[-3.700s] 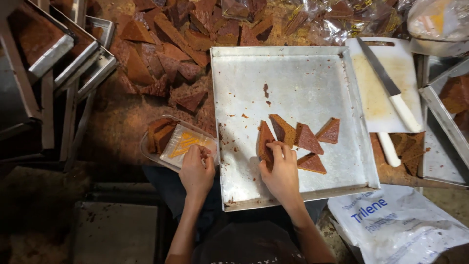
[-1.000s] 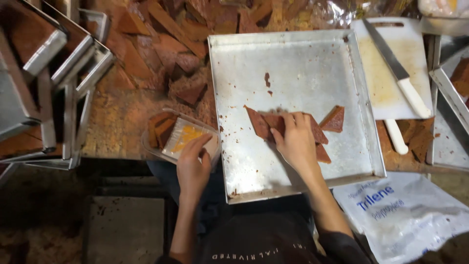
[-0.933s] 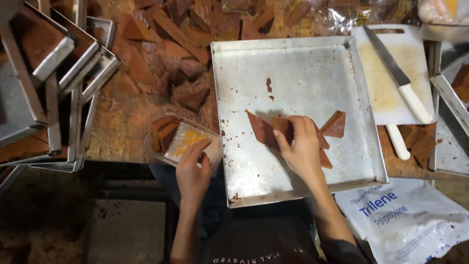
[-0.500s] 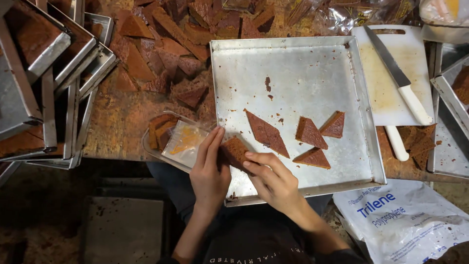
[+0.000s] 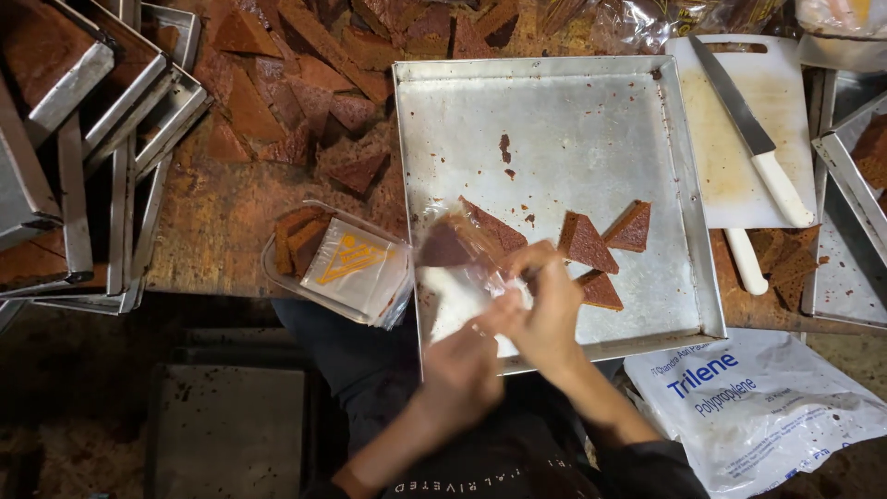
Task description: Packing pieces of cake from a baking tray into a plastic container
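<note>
Head camera looked down on stacked metal pans (image 5: 83, 111) at the far left, then a clear plastic tub (image 5: 337, 266) of brown cake wedges on the tabletop (image 5: 208, 217). Over the big steel tray (image 5: 554, 120), the left hand (image 5: 462, 374) and right hand (image 5: 545, 305) met, both pinching a clear bag (image 5: 462, 254) with a wedge inside. Three loose wedges (image 5: 584, 242) lay just right; a knife (image 5: 750, 139) rested on the white board (image 5: 730, 176).

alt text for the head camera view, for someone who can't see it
Seen from above, a person's left hand and right hand hold a clear plastic bag with a brown triangular cake slice in it, over a large metal tray. Three more triangular slices lie on the tray; a white-handled knife rests on a white cutting board to the right.
</note>
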